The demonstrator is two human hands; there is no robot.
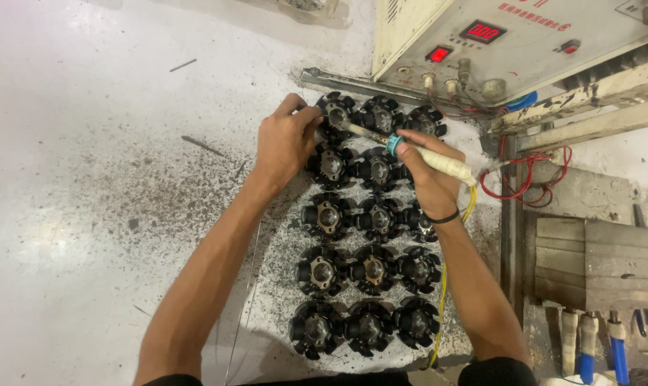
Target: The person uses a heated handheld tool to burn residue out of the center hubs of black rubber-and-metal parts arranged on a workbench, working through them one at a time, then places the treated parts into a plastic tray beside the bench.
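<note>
Several black round motor-like parts (370, 268) with metal centres lie in three columns on a speckled white work surface (88, 143). My right hand (427, 171) grips a soldering iron (438, 159) with a cream taped handle and a teal collar. Its metal tip reaches left to the top-left part (336, 114). My left hand (287, 139) rests against that same part, fingers curled at its left edge. Whether they pinch a thin wire is too small to tell. A yellow cord (438, 314) runs from the iron down beside my right forearm.
A cream control box (510, 43) with red lit displays stands at the top right, with red wires (531, 171) hanging below it. Wooden blocks (599, 257) and several blue-handled tools (595, 343) lie at the right. Dark spatter covers the surface around the parts.
</note>
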